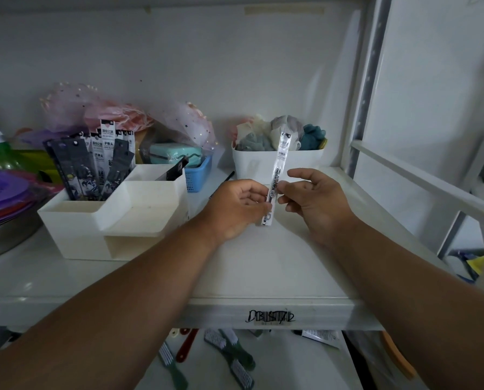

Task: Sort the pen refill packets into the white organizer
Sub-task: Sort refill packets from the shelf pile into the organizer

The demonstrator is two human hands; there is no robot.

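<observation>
A long clear-and-white pen refill packet (280,159) stands nearly upright above the shelf, between my two hands. My left hand (235,206) grips its lower part with curled fingers. My right hand (311,195) pinches the packet's middle from the right with thumb and fingertips. The white organizer (117,220) sits to the left on the shelf. Its back-left compartment holds several refill packets (94,161), dark and white ones, standing upright. One dark packet (176,168) leans in the back-right compartment. The organizer's front compartment looks empty.
A white bin (277,164) of folded cloths stands just behind my hands. A blue basket (197,175) with a teal box sits behind the organizer, with gauzy pink bags beyond. A metal bowl (7,235) with purple lids is at far left. Toothbrushes lie on the lower shelf.
</observation>
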